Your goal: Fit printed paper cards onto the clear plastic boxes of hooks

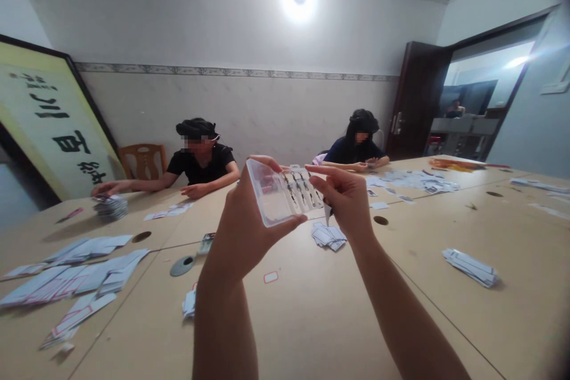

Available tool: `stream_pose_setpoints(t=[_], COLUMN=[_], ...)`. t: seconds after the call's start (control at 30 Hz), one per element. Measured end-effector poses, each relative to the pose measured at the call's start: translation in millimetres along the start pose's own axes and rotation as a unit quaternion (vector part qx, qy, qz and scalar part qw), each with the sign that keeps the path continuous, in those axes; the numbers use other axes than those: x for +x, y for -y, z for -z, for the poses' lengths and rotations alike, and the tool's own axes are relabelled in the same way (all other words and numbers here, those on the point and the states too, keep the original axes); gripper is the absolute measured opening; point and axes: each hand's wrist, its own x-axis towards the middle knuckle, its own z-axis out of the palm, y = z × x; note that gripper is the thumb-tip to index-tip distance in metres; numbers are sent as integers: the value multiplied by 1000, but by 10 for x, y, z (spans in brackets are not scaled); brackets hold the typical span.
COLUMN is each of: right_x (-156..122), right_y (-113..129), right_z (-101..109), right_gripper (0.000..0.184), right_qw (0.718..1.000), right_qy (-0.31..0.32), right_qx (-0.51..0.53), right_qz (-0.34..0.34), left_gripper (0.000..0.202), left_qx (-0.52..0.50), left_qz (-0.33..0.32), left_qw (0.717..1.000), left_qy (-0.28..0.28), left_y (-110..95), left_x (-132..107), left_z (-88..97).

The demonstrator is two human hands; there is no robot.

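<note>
My left hand [240, 225] is closed around a small clear plastic case [271, 190], held up above the table with its lid tilted open. In the case sits a pale insert with rows of small dark pieces [300, 187] that look like false-eyelash clusters. At the right end of the case is my right hand [350, 193], its index finger stretched along the top edge and its other fingers curled in. A white pointed slip [328, 214] sticks out below those curled fingers. The fingertips are partly hidden behind the hand and the case.
Paper slips [328, 236] lie on the wooden table [303, 320] beyond my hands, with more piles [80, 273] left and a bundle [471, 267] right. A small red-edged label [271, 277] lies in front. Two people [202, 160] sit across; a cable-hole cover [181, 266] lies left.
</note>
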Motion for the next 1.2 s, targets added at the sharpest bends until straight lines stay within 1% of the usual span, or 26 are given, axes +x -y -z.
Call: stream_pose_setpoints(t=[0.1, 0.23, 0.3, 0.43, 0.5, 0.63, 0.8, 0.9, 1.07, 1.2], right_x=[-17, -38, -42, -33, -25, -19, -30, -29, -27, -37], right_y=[1, 1, -1, -16, -24, -19, 24, 30, 19, 24], right_z=[1, -17, -30, -40, -34, -26, -39, -41, -31, -22], right_gripper=[17, 22, 22, 15, 13, 14, 14, 16, 12, 12], right_qw=[1000, 1000, 1000, 1000, 999, 998, 999, 999, 998, 998], right_qy=[-2, -2, -10, -20, -15, -2, -26, -35, -43, -44], right_qx=[-21, -25, -11, 17, 30, 59, 33, 14, -16, -25], right_qz=[9, 16, 15, 17, 15, -7, -2, 16, 40, 49], left_gripper=[61, 61, 60, 62, 63, 63, 64, 63, 62, 61], left_qx=[-13, -36, -51, -75, -81, -86, -81, -86, -74, -83], left_qz=[4, 8, 12, 18, 20, 14, -1, 0, -15, -4], left_qw=[1000, 999, 999, 997, 996, 996, 997, 996, 997, 996], left_qy=[-4, -1, 1, 6, 9, 14, 9, 11, 20, 33], left_y=[6, 20, 27, 39, 39, 36, 54, 59, 15, 8], left_x=[-2, 2, 3, 2, 2, 6, 6, -1, -14, -9], left_z=[0, -6, -12, -24, -26, -18, -12, -11, 6, 12])
